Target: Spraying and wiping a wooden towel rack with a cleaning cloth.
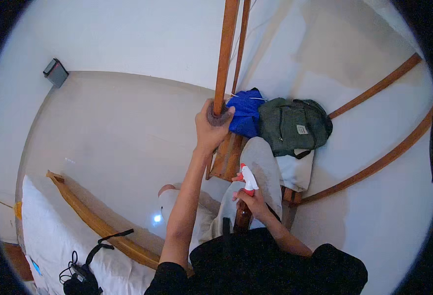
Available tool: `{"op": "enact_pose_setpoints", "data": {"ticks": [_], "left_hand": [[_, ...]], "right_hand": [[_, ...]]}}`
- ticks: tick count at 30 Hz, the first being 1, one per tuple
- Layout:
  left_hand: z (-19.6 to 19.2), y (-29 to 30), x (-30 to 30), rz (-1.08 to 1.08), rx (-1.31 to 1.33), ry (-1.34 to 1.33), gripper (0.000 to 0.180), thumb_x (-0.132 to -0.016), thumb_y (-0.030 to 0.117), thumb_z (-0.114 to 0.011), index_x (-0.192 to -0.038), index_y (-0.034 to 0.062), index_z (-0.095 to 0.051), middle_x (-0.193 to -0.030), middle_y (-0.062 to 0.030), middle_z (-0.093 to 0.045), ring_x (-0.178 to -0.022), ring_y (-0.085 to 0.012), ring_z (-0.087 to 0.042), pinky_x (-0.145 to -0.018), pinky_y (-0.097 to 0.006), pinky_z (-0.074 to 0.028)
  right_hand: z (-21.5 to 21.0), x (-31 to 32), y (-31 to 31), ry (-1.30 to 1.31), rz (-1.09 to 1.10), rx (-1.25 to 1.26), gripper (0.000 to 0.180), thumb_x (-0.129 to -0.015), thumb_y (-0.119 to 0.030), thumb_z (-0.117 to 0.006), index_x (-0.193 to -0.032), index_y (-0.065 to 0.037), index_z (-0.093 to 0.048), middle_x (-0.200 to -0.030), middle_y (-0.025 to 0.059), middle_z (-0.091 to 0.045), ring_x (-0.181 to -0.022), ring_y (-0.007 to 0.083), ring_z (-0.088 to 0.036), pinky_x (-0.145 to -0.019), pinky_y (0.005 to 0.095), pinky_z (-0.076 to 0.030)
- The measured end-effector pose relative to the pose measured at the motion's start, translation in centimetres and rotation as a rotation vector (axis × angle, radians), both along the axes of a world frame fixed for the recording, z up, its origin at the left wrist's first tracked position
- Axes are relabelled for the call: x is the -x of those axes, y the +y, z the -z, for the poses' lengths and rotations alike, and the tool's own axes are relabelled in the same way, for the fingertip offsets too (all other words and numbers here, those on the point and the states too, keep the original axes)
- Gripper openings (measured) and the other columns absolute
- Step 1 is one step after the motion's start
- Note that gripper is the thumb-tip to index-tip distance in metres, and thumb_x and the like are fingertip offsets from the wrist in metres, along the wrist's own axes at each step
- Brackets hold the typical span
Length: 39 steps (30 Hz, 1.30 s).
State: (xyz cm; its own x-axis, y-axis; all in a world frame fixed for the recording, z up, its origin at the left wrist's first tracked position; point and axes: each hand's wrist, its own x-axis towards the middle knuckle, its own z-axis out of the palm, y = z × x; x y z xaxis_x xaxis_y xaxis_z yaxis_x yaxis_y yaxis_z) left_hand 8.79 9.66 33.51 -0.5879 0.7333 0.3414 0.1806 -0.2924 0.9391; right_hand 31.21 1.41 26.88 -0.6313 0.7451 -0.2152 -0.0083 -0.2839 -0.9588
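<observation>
Pale beige floor (pixel 118 128) is spreading across the left. A wooden chair (pixel 226 160) is standing on it near the wall, carrying a blue garment (pixel 245 113), a dark green backpack (pixel 295 125) and a white bag (pixel 295 169). At lower left, a white-sheeted bed (pixel 49 236) with a wooden edge is holding 1 black strapped device (pixel 81 280).

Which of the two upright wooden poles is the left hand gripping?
The thicker wooden pole, nearer the camera's left; the left hand wraps a cloth around it. The thinner pole stands untouched beside it.
</observation>
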Motion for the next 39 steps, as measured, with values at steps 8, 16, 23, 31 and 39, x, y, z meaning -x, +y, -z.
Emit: {"op": "enact_pose_setpoints", "data": {"ticks": [8,16,23,31,39], "left_hand": [[11.1,-3.1,0.2,0.068,0.065,-0.020,0.023,-0.077,0.004,-0.076,-0.088,0.0017,-0.055,-0.080,-0.0012,-0.056,-0.074,-0.0101,-0.052,-0.068,-0.027,-0.045],[22.4,-6.1,0.1,-0.037,0.135,-0.056,0.022,-0.076,0.003,-0.074,-0.088,0.0032,-0.055,-0.076,-0.0002,-0.053,-0.075,-0.0096,-0.052,-0.067,-0.028,-0.047],[13.1,-4.0,0.2,0.064,0.083,-0.087,0.023,-0.079,0.001,-0.076,-0.091,0.0022,-0.056,-0.084,-0.0009,-0.054,-0.077,-0.0095,-0.053,-0.072,-0.026,-0.047],[0.7,-1.6,1.0,0.074,-0.063,-0.035,0.026,-0.077,0.001,-0.077,-0.094,0.0022,-0.057,-0.078,-0.0012,-0.056,-0.073,-0.0097,-0.053,-0.069,-0.027,-0.048],[16.3,-4.2,0.9,0.009,0.135,0.042,0.027,-0.076,0.007,-0.076,-0.096,0.0009,-0.058,-0.077,-0.0043,-0.061,-0.072,-0.0127,-0.058,-0.069,-0.030,-0.050]], "right_hand": [[-0.3,0.2,-0.8,-0.029,-0.075,-0.085,0.068,-0.085,0.003,-0.065,-0.145,-0.008,-0.033,-0.130,0.0110,-0.055,-0.077,0.0155,-0.065,-0.056,0.0282,-0.054],[-2.5,0.0,-1.3,-0.011,-0.056,-0.056,0.067,-0.087,0.002,-0.064,-0.145,-0.009,-0.033,-0.130,0.0112,-0.055,-0.075,0.0147,-0.065,-0.057,0.0289,-0.054],[-0.8,-0.4,-2.4,-0.013,0.024,-0.020,0.066,-0.085,0.000,-0.067,-0.142,-0.010,-0.035,-0.125,0.0081,-0.057,-0.074,0.0147,-0.064,-0.056,0.0294,-0.054],[0.4,0.4,-2.2,0.002,-0.018,-0.121,0.061,-0.086,-0.003,-0.068,-0.139,-0.007,-0.037,-0.127,0.0083,-0.056,-0.083,0.0158,-0.064,-0.067,0.0312,-0.055],[-0.5,1.0,-2.5,-0.118,-0.166,-0.201,0.070,-0.085,-0.007,-0.071,-0.145,-0.011,-0.036,-0.127,0.0035,-0.055,-0.076,0.0127,-0.058,-0.073,0.0313,-0.054]]}}
